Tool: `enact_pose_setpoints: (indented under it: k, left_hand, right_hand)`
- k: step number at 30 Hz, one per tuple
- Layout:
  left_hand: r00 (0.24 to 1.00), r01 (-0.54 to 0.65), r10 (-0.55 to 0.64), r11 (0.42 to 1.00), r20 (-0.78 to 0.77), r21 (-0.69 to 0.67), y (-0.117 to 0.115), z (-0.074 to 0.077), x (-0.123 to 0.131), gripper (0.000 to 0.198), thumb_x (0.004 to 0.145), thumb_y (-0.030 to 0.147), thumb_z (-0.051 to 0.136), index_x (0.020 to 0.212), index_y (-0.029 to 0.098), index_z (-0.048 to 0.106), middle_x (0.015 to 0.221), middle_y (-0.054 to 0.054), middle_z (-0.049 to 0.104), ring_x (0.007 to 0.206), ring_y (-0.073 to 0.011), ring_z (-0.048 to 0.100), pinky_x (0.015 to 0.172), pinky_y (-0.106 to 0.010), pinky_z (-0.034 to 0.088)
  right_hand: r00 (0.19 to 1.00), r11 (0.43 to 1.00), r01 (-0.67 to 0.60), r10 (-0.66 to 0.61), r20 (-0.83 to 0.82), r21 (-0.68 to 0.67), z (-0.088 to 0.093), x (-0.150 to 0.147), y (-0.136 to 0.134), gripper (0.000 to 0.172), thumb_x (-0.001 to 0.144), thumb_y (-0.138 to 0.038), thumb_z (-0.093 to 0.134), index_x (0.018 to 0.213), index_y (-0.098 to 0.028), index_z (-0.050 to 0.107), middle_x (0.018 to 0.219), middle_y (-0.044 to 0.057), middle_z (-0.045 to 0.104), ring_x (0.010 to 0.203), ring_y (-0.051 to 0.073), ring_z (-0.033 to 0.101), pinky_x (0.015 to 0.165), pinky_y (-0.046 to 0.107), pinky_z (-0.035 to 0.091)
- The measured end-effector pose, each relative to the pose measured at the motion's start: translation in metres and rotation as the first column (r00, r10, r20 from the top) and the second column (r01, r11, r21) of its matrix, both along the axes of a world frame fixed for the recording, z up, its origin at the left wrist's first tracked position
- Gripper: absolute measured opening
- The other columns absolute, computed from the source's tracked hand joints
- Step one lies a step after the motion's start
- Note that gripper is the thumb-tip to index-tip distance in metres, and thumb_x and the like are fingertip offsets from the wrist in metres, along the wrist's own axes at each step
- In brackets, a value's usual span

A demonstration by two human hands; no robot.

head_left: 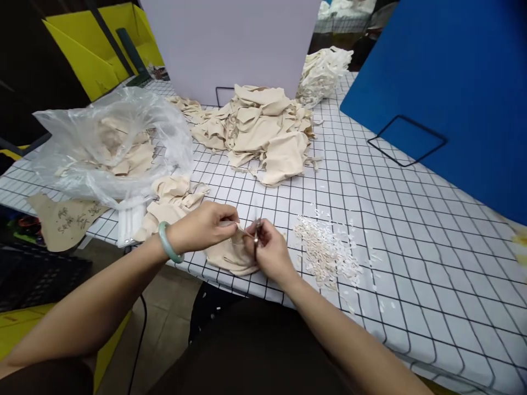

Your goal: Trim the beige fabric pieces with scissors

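Observation:
My left hand (pixel 209 222), with a green bangle (pixel 168 241) on its wrist, pinches the edge of a beige fabric piece (pixel 231 257). The cloth hangs down onto the table's front edge between my hands. In my right hand (pixel 272 252) is a pair of small scissors (pixel 257 233), its fingers closed round the handles and its blades partly blurred. The scissors are close by the fabric edge; whether the blades touch it I cannot tell. To the right of that hand lies a heap of small white and beige snippets (pixel 327 249).
A large pile of beige fabric pieces (pixel 267 126) lies at the table's back. On the left are a clear plastic bag (pixel 164 131) with beige cloth inside and a marked pattern piece (pixel 61 219). Blue (pixel 453 82) and pale lilac (pixel 234 44) panels stand behind the checked tablecloth (pixel 411 219).

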State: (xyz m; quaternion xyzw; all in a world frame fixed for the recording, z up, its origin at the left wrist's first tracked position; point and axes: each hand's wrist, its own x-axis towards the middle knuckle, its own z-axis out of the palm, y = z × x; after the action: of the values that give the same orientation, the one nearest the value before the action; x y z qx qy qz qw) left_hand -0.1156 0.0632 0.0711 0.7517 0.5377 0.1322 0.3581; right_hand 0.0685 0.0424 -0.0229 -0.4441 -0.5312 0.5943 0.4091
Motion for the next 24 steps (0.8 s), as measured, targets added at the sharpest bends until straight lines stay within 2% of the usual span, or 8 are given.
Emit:
enact_pose_setpoints:
  k: [4, 6, 9, 12, 15, 19, 22, 24]
  left_hand:
    - [0.981, 0.058, 0.015, 0.929, 0.194, -0.364, -0.013, 0.02, -0.032, 0.031, 0.09, 0.039, 0.06, 0.082, 0.012, 0.071, 0.057, 0.004, 0.046, 0.05, -0.0073, 0.036, 0.046, -0.02, 0.027]
    - [0.943, 0.121, 0.03, 0.896, 0.33, -0.428, -0.022, 0.02, -0.04, 0.034, 0.093, 0.042, 0.059, 0.092, 0.012, 0.073, 0.058, 0.004, 0.045, 0.05, -0.0075, 0.035, 0.046, -0.02, 0.03]
    - [0.888, 0.045, 0.052, 0.979, 0.457, -0.2, -0.036, 0.012, -0.035, 0.029, 0.095, 0.038, 0.057, 0.094, 0.015, 0.074, 0.079, -0.004, 0.058, 0.073, -0.0137, 0.054, 0.066, -0.026, 0.049]
    - [0.82, -0.156, 0.07, 0.982, 0.568, 0.104, -0.044, -0.004, -0.015, 0.021, 0.096, 0.028, 0.058, 0.087, 0.017, 0.074, 0.113, -0.01, 0.06, 0.111, -0.0224, 0.056, 0.1, -0.038, 0.048]
    - [0.67, -0.279, 0.141, 0.957, 0.729, 0.072, -0.047, -0.025, 0.005, 0.023, 0.097, 0.026, 0.054, 0.085, 0.017, 0.072, 0.115, -0.011, 0.06, 0.102, -0.0216, 0.061, 0.091, -0.037, 0.053]
    - [0.537, -0.454, 0.305, 0.89, 0.787, -0.036, -0.051, -0.045, 0.023, 0.028, 0.098, 0.03, 0.052, 0.081, 0.016, 0.068, 0.106, -0.009, 0.057, 0.073, -0.0138, 0.056, 0.064, -0.029, 0.051]
    - [0.581, -0.52, 0.325, 0.853, 0.746, 0.034, -0.056, -0.05, 0.034, 0.029, 0.099, 0.03, 0.05, 0.081, 0.016, 0.068, 0.104, -0.009, 0.054, 0.08, -0.016, 0.056, 0.069, -0.031, 0.052]
    - [0.639, -0.509, 0.284, 0.853, 0.715, 0.117, -0.059, -0.051, 0.042, 0.03, 0.1, 0.027, 0.047, 0.082, 0.016, 0.068, 0.103, -0.009, 0.053, 0.095, -0.0201, 0.057, 0.08, -0.033, 0.052]
  right_hand:
    - [0.942, 0.989, -0.106, 0.065, -0.329, -0.108, 0.021, -0.008, 0.035, 0.029, 0.067, -0.028, 0.078, 0.083, -0.023, 0.054, 0.08, -0.003, 0.061, 0.066, 0.013, 0.055, 0.063, 0.027, 0.047]
    - [0.907, 0.981, -0.163, 0.106, -0.409, -0.106, 0.028, -0.011, 0.047, 0.029, 0.066, -0.026, 0.08, 0.083, -0.022, 0.056, 0.08, -0.003, 0.061, 0.067, 0.012, 0.054, 0.063, 0.026, 0.046]
    - [0.881, 0.963, -0.228, 0.141, -0.452, -0.144, 0.028, -0.024, 0.048, 0.032, 0.064, -0.027, 0.081, 0.083, -0.022, 0.056, 0.079, -0.003, 0.061, 0.065, 0.011, 0.053, 0.062, 0.025, 0.045]
    - [0.864, 0.935, -0.296, 0.174, -0.472, -0.198, 0.02, -0.043, 0.034, 0.038, 0.062, -0.035, 0.083, 0.085, -0.022, 0.055, 0.077, -0.004, 0.06, 0.064, 0.012, 0.053, 0.063, 0.026, 0.045]
    - [0.85, 0.912, -0.351, 0.217, -0.48, -0.211, 0.013, -0.054, 0.018, 0.049, 0.061, -0.051, 0.083, 0.089, -0.023, 0.055, 0.075, -0.003, 0.057, 0.067, 0.015, 0.054, 0.064, 0.028, 0.046]
    - [0.941, 0.943, -0.278, 0.229, -0.25, -0.183, 0.011, -0.032, 0.009, 0.049, 0.067, -0.058, 0.078, 0.086, -0.023, 0.05, 0.072, -0.003, 0.053, 0.065, 0.015, 0.051, 0.061, 0.028, 0.044]
    - [0.977, 0.985, -0.168, 0.16, 0.141, 0.045, 0.016, 0.005, 0.007, 0.039, 0.078, -0.057, 0.07, 0.085, -0.022, 0.055, 0.085, 0.002, 0.057, 0.08, 0.02, 0.056, 0.075, 0.035, 0.048]
    - [0.918, 0.966, -0.178, 0.095, 0.385, 0.186, 0.021, 0.029, 0.002, 0.037, 0.08, -0.057, 0.067, 0.086, -0.022, 0.061, 0.092, 0.005, 0.06, 0.092, 0.025, 0.057, 0.085, 0.041, 0.047]
